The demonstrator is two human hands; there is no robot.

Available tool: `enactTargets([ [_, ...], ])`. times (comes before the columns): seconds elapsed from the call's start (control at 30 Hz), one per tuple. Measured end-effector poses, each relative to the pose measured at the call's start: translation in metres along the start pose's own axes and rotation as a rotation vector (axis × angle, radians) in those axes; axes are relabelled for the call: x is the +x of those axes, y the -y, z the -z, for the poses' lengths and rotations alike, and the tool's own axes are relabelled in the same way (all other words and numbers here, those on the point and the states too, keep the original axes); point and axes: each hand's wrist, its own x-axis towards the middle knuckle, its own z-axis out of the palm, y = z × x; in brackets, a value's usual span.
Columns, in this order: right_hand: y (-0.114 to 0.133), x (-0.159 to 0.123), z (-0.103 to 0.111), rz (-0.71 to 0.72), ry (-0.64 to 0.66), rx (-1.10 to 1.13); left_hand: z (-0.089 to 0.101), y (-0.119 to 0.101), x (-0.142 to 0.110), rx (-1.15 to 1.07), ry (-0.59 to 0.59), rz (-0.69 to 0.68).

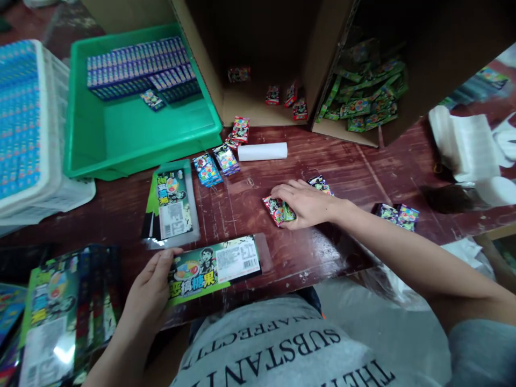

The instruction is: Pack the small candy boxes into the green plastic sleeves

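My left hand pinches the left end of a flat green candy pouch with a printed label and a clear edge, near the table's front edge. To the right, my right hand is closed over small candy packets; a red packet and a green one show beneath its fingers. A dark packet peeks out behind that hand. Another green pouch lies flat beyond my left hand. Blue packets, a purple packet and red packets lie farther back.
A green tub holds rows of small boxes, beside a white crate. Cardboard boxes at the back hold red and green packets. A white roll lies before them. Dark packets sit right; stacked pouches lie front left.
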Motion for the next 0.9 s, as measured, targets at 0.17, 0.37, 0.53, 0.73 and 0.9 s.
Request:
enactTargets([
  [0.17, 0.032, -0.014, -0.004, 0.063, -0.037, 0.201, 0.000, 0.002, 0.001, -0.032, -0.033, -0.008],
  [0.37, 0.060, -0.026, -0.026, 0.137, -0.058, 0.297, -0.010, 0.007, 0.006, -0.038, 0.037, 0.075],
  [0.53, 0.061, -0.027, -0.047, 0.032, -0.098, 0.232, -0.031, 0.012, 0.008, -0.017, 0.038, -0.031],
  [0.73, 0.055, -0.062, -0.047, -0.062, -0.143, 0.226, -0.034, 0.018, 0.014, 0.012, 0.051, -0.104],
  [0.9, 0.045, -0.074, -0.045, -0.069, -0.145, 0.311, -0.031, 0.021, 0.022, 0.022, 0.064, -0.134],
])
